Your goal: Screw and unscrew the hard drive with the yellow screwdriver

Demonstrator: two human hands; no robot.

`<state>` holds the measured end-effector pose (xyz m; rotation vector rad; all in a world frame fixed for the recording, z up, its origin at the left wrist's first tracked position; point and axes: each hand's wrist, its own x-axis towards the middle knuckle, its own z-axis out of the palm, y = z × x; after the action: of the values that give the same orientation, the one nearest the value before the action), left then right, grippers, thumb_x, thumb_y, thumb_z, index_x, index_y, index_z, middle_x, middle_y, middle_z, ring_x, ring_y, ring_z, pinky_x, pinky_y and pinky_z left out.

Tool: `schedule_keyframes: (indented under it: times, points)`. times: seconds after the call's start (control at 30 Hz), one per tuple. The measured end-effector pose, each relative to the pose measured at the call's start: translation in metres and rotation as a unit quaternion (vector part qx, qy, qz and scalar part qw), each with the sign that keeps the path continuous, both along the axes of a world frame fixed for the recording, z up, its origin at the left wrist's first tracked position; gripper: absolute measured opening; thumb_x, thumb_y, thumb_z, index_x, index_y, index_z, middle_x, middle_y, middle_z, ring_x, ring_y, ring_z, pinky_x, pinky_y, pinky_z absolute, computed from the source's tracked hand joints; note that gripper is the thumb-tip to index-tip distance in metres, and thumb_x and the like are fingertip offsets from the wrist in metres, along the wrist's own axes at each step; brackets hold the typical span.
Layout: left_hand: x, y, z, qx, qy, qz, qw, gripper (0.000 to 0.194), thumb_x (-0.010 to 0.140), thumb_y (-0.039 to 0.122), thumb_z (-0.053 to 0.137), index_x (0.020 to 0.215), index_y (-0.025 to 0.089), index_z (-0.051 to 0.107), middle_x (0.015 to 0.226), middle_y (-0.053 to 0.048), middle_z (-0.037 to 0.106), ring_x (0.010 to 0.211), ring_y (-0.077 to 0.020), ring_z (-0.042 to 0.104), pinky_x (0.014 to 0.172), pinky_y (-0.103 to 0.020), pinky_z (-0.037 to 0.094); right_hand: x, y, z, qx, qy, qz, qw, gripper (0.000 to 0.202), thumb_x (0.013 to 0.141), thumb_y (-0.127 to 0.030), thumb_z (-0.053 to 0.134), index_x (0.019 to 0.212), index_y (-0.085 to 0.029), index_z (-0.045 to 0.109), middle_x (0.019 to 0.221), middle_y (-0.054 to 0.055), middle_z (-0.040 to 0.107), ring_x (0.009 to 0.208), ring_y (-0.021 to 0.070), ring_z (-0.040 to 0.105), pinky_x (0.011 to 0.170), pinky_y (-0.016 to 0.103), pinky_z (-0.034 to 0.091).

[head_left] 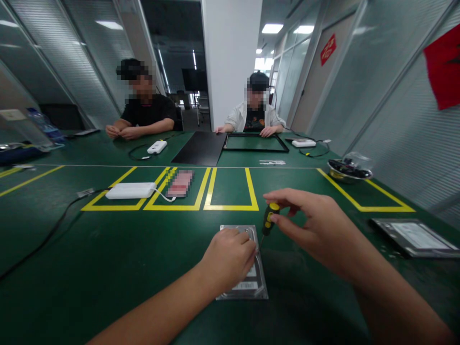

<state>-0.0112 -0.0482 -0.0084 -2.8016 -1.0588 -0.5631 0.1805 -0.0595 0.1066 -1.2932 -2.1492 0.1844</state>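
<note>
A hard drive (257, 282) with a silver frame and white labels lies flat on the green table in front of me. My left hand (230, 256) rests over it with curled, closed fingers near its right edge; what they pinch, if anything, is hidden. In my right hand (305, 220) is a screwdriver (267, 225) with a dark and yellow handle, held between thumb and fingers. It stands slightly tilted, its thin shaft reaching down to the drive's right edge beside my left fingertips. Whether the tip sits in a screw is too small to tell.
Another hard drive (419, 237) lies at right, near small loose bits. Behind it stands a metal bowl (350, 172) of dark parts. A white power bank (131, 190) is cabled to a phone (180, 184). Across the table sit two people, one touching a black frame (257, 150) and panel (199, 147).
</note>
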Motion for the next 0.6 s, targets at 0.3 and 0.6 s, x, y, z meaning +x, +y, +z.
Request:
schedule_keyframes:
  times: [0.3,0.6]
  points:
    - [0.0004,-0.0009,0.0024,-0.002,-0.002,0.001,1.000,0.017,0.091,0.026,0.055,0.080,0.020,0.065,0.079,-0.003,0.066,0.075,-0.0227,0.061,0.068,-0.037,0.047,-0.0017,0.0005,0.0017,0.001,0.002,0.001,1.000,0.016,0.083,-0.017,0.065,0.097,-0.022,0.070,0.095,0.001,0.070,0.084,0.0153,0.063,0.070,0.027,0.049]
    - [0.0000,-0.0012,0.0042,-0.013,0.000,0.001,1.000,0.015,0.091,0.025,0.055,0.081,0.019,0.066,0.080,-0.003,0.067,0.076,-0.0227,0.062,0.069,-0.037,0.048,0.0004,0.0007,0.0030,-0.025,0.024,0.028,0.999,0.012,0.084,-0.019,0.066,0.094,-0.022,0.071,0.097,0.004,0.069,0.088,0.0177,0.063,0.078,0.030,0.052]
